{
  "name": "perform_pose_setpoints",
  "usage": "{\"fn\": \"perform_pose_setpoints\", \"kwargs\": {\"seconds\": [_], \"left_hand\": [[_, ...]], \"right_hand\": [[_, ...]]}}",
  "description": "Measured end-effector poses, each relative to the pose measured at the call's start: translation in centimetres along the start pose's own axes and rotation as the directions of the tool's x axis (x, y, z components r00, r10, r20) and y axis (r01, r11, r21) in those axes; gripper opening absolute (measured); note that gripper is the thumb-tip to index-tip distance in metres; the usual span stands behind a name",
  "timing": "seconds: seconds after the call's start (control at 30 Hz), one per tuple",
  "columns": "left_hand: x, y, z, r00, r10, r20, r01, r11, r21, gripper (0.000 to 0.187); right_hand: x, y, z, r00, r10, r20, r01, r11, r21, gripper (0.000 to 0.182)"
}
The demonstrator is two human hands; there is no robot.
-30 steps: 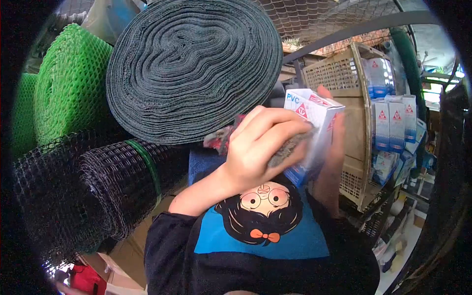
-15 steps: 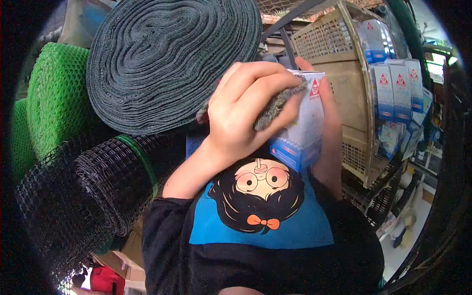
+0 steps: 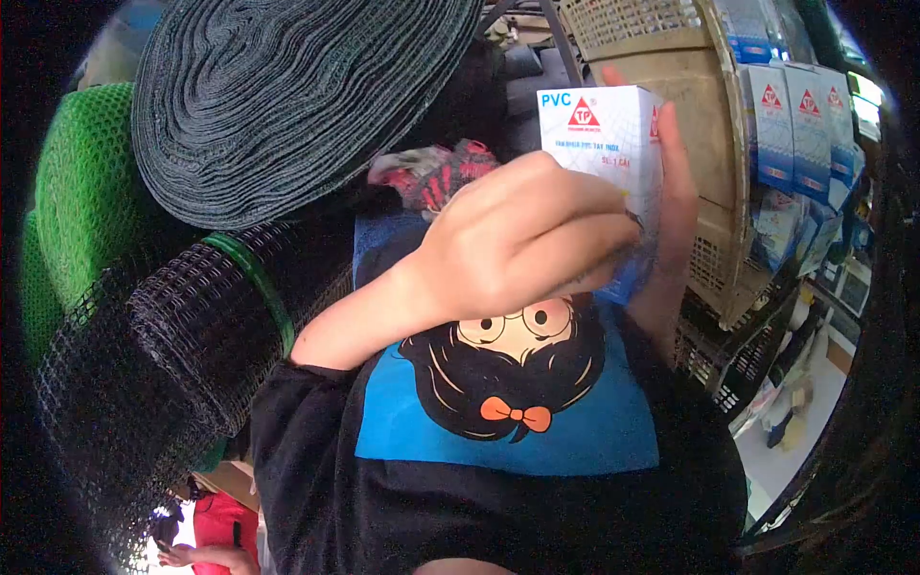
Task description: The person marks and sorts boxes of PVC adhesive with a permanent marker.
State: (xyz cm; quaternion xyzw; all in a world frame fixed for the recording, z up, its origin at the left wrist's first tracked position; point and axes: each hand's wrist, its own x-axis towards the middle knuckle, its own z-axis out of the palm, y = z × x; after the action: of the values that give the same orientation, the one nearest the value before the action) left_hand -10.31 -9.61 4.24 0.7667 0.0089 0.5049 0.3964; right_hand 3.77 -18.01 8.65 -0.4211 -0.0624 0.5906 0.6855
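Note:
My right hand [image 3: 675, 216] holds a white and blue cardboard box [image 3: 596, 129], gripped from behind and along its right side. "PVC" and a red triangle logo show on the face of the box. In front of its lower part is my left hand [image 3: 532, 230], fingers curled closed around a cloth. The grey and red end of the cloth [image 3: 439, 174] sticks out behind that hand, and a small dark bit shows at its fingertips. My left hand hides the lower face of the box.
A large roll of dark netting [image 3: 297, 96] stands at upper left, above a black mesh roll [image 3: 206, 316] and beside green netting [image 3: 86, 192]. At right, a beige plastic crate [image 3: 661, 67] holds several similar boxes [image 3: 800, 125]. Another person in red [image 3: 225, 522] is at lower left.
The box has turned so its printed front faces me and has risen slightly. My left hand has moved lower and right across the box, and more of the cloth's red end shows.

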Motion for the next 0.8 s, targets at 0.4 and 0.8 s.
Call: {"fn": "perform_pose_setpoints", "kwargs": {"seconds": [0.4, 0.8], "left_hand": [[-1.1, 1.6, 0.7, 0.994, -0.040, 0.106, 0.042, 0.999, -0.017, 0.026], [-1.4, 2.0, 0.0, 0.989, 0.031, 0.142, -0.044, 0.995, 0.094, 0.026]], "right_hand": [[0.2, 0.6, -3.0, 0.992, 0.090, 0.087, -0.101, 0.986, 0.135, 0.056], [-0.3, 1.2, -2.7, 0.993, 0.102, 0.051, -0.110, 0.977, 0.183, 0.062]]}}
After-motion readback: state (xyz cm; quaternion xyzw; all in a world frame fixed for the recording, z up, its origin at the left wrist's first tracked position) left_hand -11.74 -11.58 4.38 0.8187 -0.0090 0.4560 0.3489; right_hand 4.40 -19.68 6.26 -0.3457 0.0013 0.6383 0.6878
